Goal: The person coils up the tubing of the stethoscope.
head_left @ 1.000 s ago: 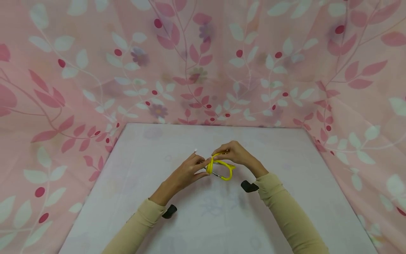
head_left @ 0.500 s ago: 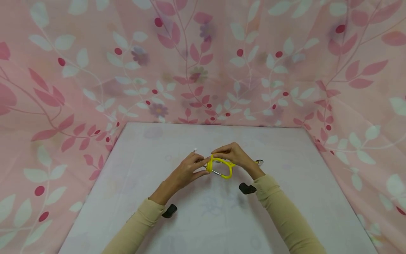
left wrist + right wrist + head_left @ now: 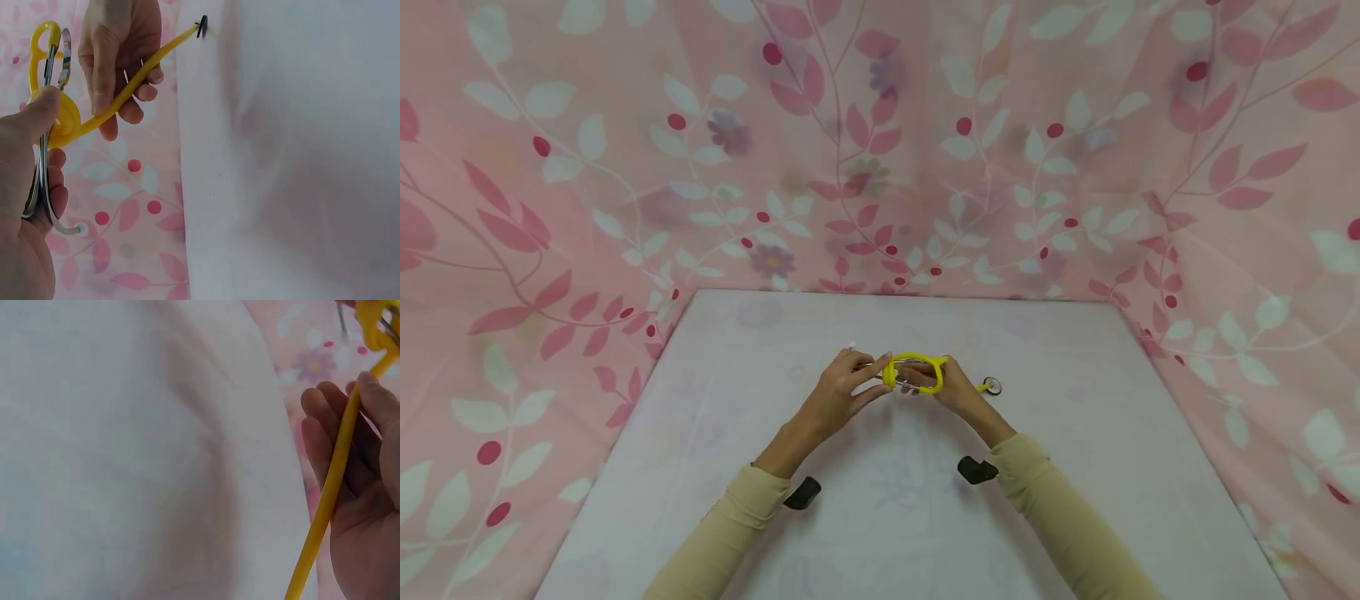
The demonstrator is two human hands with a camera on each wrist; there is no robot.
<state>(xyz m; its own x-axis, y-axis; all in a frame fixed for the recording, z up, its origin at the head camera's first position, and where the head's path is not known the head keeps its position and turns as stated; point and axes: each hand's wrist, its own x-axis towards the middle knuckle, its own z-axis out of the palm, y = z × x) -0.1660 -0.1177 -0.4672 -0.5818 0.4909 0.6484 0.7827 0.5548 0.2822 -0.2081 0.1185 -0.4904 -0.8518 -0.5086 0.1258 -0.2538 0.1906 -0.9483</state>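
A stethoscope with yellow tubing [image 3: 942, 363] is held up over the table, its tube wound round its metal arms. My left hand [image 3: 827, 404] pinches the wound part between thumb and fingers. One white ear tip [image 3: 82, 229] sticks out below that hand in the left wrist view. My right hand [image 3: 961, 393] holds the tube's free length [image 3: 334, 469], thumb against it near the coil, other fingers loosely bent behind. Past the right wrist, the round chest piece [image 3: 992, 386] hangs at the tube's end.
A white-covered table [image 3: 880, 533] lies beneath both hands. Pink leaf-patterned cloth [image 3: 850, 167] rises behind it and on both sides. Black wrist-worn devices [image 3: 803, 493] sit under the beige sleeves [image 3: 1067, 508].
My right hand has moved from above the coil down along the tube, behind the yellow loop. The chest piece has come into view at the right. Both hands have shifted slightly left.
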